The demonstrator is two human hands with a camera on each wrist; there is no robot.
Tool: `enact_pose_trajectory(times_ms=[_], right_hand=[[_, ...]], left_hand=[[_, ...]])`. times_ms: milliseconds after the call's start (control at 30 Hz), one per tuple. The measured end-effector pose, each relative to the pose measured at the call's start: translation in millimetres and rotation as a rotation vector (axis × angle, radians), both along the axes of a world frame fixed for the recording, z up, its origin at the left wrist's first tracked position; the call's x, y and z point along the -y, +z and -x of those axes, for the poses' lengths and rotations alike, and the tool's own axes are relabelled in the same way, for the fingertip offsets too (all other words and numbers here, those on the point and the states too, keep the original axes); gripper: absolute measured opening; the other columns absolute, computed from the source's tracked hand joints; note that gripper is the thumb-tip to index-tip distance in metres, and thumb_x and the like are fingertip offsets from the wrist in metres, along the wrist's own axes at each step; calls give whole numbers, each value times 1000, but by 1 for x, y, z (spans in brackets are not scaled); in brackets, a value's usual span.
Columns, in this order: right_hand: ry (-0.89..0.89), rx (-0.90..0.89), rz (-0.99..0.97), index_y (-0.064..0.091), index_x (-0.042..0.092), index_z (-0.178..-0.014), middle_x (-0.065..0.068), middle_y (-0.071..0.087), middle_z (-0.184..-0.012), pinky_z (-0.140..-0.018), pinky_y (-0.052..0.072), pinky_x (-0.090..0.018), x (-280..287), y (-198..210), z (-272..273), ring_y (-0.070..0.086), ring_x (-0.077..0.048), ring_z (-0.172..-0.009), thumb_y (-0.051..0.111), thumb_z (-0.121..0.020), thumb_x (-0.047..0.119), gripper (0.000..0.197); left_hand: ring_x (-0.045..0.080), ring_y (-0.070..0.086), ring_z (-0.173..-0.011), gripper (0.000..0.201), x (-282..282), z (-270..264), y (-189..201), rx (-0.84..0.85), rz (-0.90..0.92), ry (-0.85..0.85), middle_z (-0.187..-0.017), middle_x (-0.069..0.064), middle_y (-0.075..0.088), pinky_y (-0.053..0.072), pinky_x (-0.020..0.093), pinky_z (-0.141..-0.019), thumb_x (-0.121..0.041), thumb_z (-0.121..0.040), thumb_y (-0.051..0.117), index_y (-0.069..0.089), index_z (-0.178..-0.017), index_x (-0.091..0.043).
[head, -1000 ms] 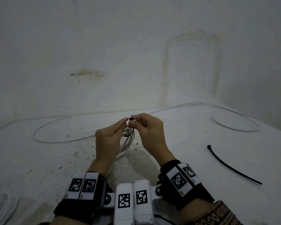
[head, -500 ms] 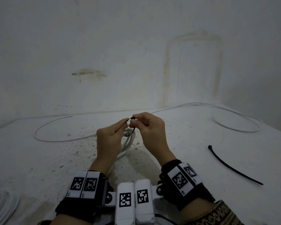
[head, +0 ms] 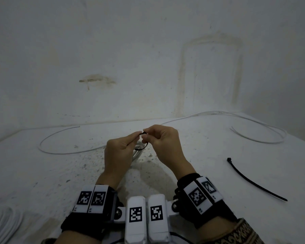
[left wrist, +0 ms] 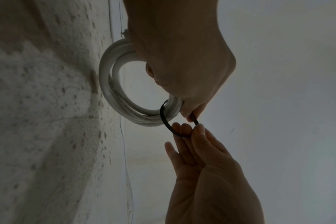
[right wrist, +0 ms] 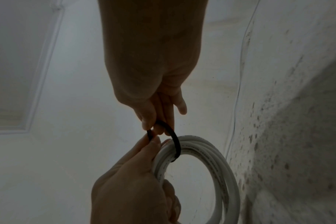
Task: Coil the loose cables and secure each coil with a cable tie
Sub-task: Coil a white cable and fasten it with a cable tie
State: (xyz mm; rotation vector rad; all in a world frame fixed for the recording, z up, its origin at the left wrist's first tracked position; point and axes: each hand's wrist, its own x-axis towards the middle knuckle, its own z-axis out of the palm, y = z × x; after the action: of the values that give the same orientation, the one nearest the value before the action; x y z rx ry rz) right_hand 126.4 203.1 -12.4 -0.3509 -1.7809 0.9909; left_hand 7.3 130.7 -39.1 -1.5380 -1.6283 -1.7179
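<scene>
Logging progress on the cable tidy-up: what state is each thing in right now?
White coil: wound, held off the table.
Black cable tie: looped round the coil, still slack.
Spare cable tie: flat, unused.
Loose white cable: uncoiled.
Left hand: pinching the tie.
Right hand: pinching the tie.

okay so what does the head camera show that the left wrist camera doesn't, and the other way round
Only the head view shows the spare black cable tie lying on the table to the right, and the uncoiled white cable farther back. Only the left wrist view shows the white coil as a full ring, with the black tie looped loosely around its strands. Both show the left hand and right hand pinching that tie.
</scene>
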Motion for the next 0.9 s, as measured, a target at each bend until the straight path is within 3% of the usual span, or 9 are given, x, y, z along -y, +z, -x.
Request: enact_pose_trajectory(times_ms=[200,300,400,500,567,667,767,867,900], right_hand=[[-10,81,-41,70,-2,-80,-15,71,-75,-66,54,-25,0,0,1,67,-25,-71,66,-81,-4,5],[-62,45,-74,69,-3,-81,-15,70,-74,-64,53,-21,1,0,3,67,-22,-69,64,-82,-4,4],[-73,-14,-21,68,-3,-81,-14,70,-74,-61,50,-13,2,1,3,64,-14,-64,65,-81,-5,4],[-80,-22,-22,69,-2,-80,-14,69,-75,-62,51,-14,4,1,2,64,-17,-66,66,-81,-4,3],[-78,-12,-21,69,-1,-80,-14,69,-74,-65,53,-20,4,2,2,67,-22,-70,67,-81,-2,3],[-62,67,-30,69,0,-79,-14,69,-73,-64,53,-23,2,6,-1,67,-24,-70,68,-80,1,2],[-30,186,-65,69,1,-80,-10,67,-69,-56,49,-14,-1,8,-3,64,-18,-62,67,-81,2,2],[-42,208,-66,70,1,-81,-10,67,-70,-56,46,-11,0,7,-4,62,-16,-62,66,-82,2,4],[-53,186,-53,70,0,-80,-10,68,-71,-57,47,-12,0,7,-4,63,-17,-64,65,-82,2,5]], left_hand=[[5,65,-59,27,1,-1,1,-93,22,11,-81,3,75,54,23,-52,-26,-87,54,59,-113,-23],[7,64,-53,25,-3,-3,0,-27,54,-2,-73,0,73,54,26,-50,-13,-89,61,64,-114,-17],[5,61,-49,22,-6,-2,1,-25,36,30,-65,-1,69,45,15,-44,-10,-88,62,69,-108,-6],[17,64,-49,23,-6,-3,1,-22,24,-13,-64,5,72,52,38,-47,-20,-85,57,74,-97,-10],[17,68,-55,23,-5,-3,1,5,10,-56,-67,4,73,55,42,-51,-22,-86,58,75,-93,-9],[7,67,-57,35,-3,-1,1,-66,-15,-45,-70,3,73,55,32,-53,-35,-86,54,74,-96,-9],[2,58,-49,35,-1,0,3,-237,22,6,-65,2,72,48,23,-44,-31,-87,49,73,-102,-10],[1,57,-46,31,-1,-3,3,-216,48,-32,-64,0,71,48,24,-42,-27,-88,51,70,-106,-11],[-2,58,-46,28,-2,-6,4,-186,46,-41,-66,-4,71,47,18,-43,-24,-87,53,70,-105,-11]])
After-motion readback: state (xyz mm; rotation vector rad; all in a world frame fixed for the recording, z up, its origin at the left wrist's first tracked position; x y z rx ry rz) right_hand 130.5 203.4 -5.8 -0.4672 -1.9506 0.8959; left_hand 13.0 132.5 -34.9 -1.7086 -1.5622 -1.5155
